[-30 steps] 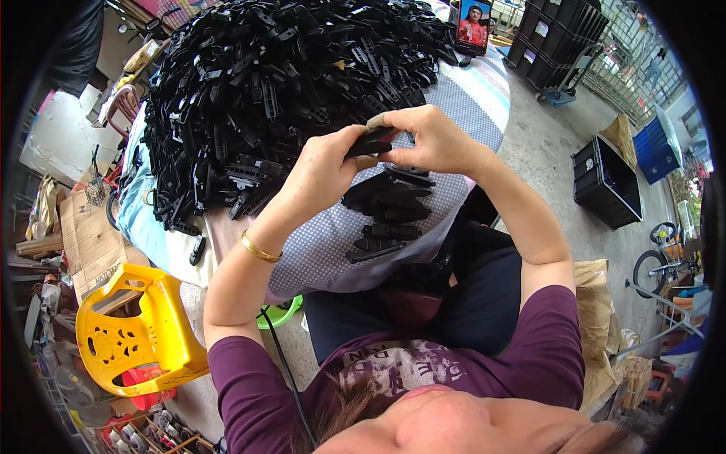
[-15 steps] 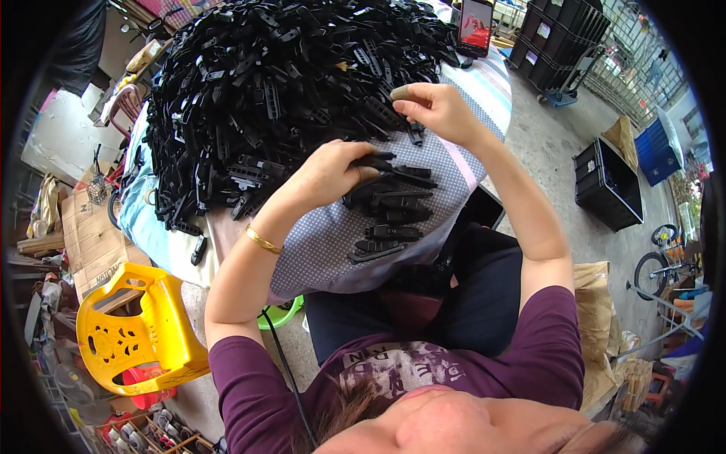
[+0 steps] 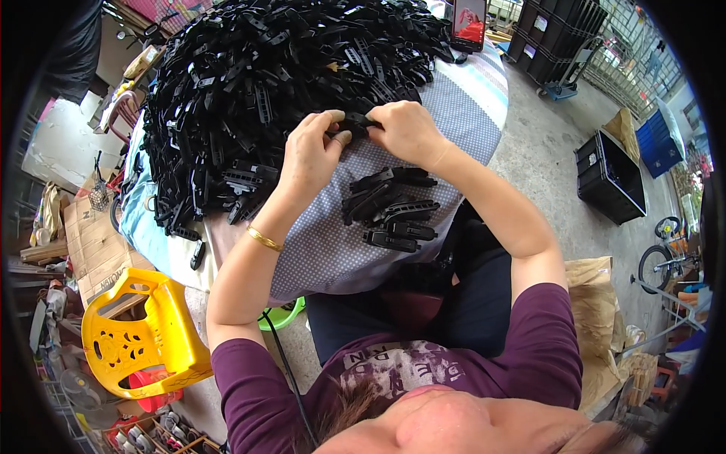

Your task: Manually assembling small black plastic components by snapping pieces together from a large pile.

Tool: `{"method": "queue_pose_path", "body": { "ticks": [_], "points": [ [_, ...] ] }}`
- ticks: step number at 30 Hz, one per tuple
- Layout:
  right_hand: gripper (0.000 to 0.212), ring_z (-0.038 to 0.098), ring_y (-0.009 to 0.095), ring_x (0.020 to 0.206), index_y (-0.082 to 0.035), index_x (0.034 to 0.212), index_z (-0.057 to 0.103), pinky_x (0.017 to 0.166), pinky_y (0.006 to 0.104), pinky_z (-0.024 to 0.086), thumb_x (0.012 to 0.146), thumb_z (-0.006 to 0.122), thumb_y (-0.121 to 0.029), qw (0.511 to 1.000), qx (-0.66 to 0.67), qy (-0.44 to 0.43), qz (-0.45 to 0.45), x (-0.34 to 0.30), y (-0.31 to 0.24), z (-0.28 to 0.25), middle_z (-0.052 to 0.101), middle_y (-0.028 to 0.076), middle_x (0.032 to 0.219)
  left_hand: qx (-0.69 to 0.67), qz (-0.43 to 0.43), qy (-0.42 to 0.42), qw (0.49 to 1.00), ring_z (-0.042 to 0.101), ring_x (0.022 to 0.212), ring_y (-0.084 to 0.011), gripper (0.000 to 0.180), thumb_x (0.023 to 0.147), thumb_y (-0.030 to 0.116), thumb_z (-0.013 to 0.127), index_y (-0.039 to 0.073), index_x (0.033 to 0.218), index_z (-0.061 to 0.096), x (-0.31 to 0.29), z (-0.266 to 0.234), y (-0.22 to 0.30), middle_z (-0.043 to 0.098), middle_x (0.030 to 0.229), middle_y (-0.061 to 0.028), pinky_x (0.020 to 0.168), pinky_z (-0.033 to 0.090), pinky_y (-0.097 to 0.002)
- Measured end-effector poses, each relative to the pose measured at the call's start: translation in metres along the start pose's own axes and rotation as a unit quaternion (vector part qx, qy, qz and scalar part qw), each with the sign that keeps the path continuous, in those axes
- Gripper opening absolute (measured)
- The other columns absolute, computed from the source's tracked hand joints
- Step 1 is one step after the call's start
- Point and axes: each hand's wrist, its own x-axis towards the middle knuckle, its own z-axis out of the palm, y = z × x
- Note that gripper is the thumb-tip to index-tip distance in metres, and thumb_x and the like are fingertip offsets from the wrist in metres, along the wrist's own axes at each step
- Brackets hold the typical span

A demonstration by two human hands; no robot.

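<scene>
We see both hands meeting at the near edge of the big pile point(image 3: 287, 98) of black plastic parts. The left hand point(image 3: 311, 155) and right hand point(image 3: 407, 130) share one black part point(image 3: 355, 121), held just above the dotted cloth point(image 3: 333, 242) that covers the counter. Left grip: thumb and fingers pressed together on the part's left end. Right grip: fingers curled over and pinching the right end. The part sits between the two hands, just beside the pile and clear of the small stack point(image 3: 389, 208) that lies nearer the body.

A gold bangle point(image 3: 264, 239) rides the left wrist. A yellow stool point(image 3: 140, 333) stands on the floor to the left, a black crate point(image 3: 609, 175) well off to the right, and a phone point(image 3: 469, 19) stands propped at the far side of the counter.

Risks, as we judge them:
- The part is small and mostly hidden by the fingers. If either pinch slackens it could drop into the pile, where it would be hard to tell from the rest.
- The pile slopes steeply toward the hands. A nudge from a knuckle could send loose parts sliding onto the cloth and into the stack.
- The stack lies near the counter's near edge. A drag of the right forearm could push pieces off onto the lap.
- Parts at the left margin already hang near the cloth's edge and could fall to the floor.
</scene>
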Motion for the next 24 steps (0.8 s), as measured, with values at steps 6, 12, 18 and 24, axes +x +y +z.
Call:
{"method": "queue_pose_path", "body": {
  "ticks": [6, 12, 18, 24],
  "points": [
    [0.017, 0.056, 0.006, 0.053, 0.002, 0.086, 0.068, 0.047, 0.0216, 0.046, 0.083, 0.065, -0.014, 0.913, 0.367, -0.057, 0.17, 0.004, 0.008, -0.02, 0.061, 0.003, 0.063, 0.093, 0.131, 0.064, 0.985, 0.058, 0.078, -0.0244, 0.039, 0.071, 0.005, 0.071, 0.002, 0.107, 0.058, -0.002, 0.006, 0.013, 0.058, 0.101, -0.011, 0.075, 0.049, -0.0345],
    [0.017, 0.056, 0.006, 0.057, 0.0, 0.088, 0.068, 0.051, 0.0193, 0.049, 0.085, 0.066, -0.016, 0.793, 0.561, -0.027, 0.235, -0.002, -0.005, -0.027, 0.065, 0.003, 0.072, 0.163, 0.312, 0.12, 0.928, 0.057, 0.09, -0.0307, 0.04, 0.068, 0.001, 0.068, 0.002, 0.106, 0.057, -0.001, 0.005, 0.005, 0.058, 0.101, -0.0096, 0.083, 0.047, -0.0385],
    [0.019, 0.057, 0.006, 0.059, 0.001, 0.091, 0.068, 0.057, 0.0197, 0.05, 0.086, 0.064, -0.017, 0.873, 0.467, -0.001, 0.14, -0.006, 0.016, -0.047, 0.066, 0.004, 0.074, -0.364, -0.138, -0.005, 0.921, 0.061, 0.077, -0.012, 0.026, 0.088, 0.005, 0.061, -0.006, 0.11, 0.054, 0.001, -0.002, 0.008, 0.062, 0.092, -0.0075, 0.07, 0.054, -0.0251],
    [0.014, 0.054, 0.004, 0.063, 0.0, 0.093, 0.069, 0.058, 0.0184, 0.044, 0.083, 0.066, -0.01, 0.945, 0.31, -0.098, 0.021, -0.01, -0.002, -0.066, 0.065, 0.001, 0.071, -0.473, -0.211, -0.1, 0.85, 0.06, 0.081, -0.0125, 0.031, 0.09, 0.008, 0.057, -0.004, 0.118, 0.055, 0.001, -0.015, -0.004, 0.063, 0.096, -0.0061, 0.072, 0.05, -0.0241]
  ]
}}
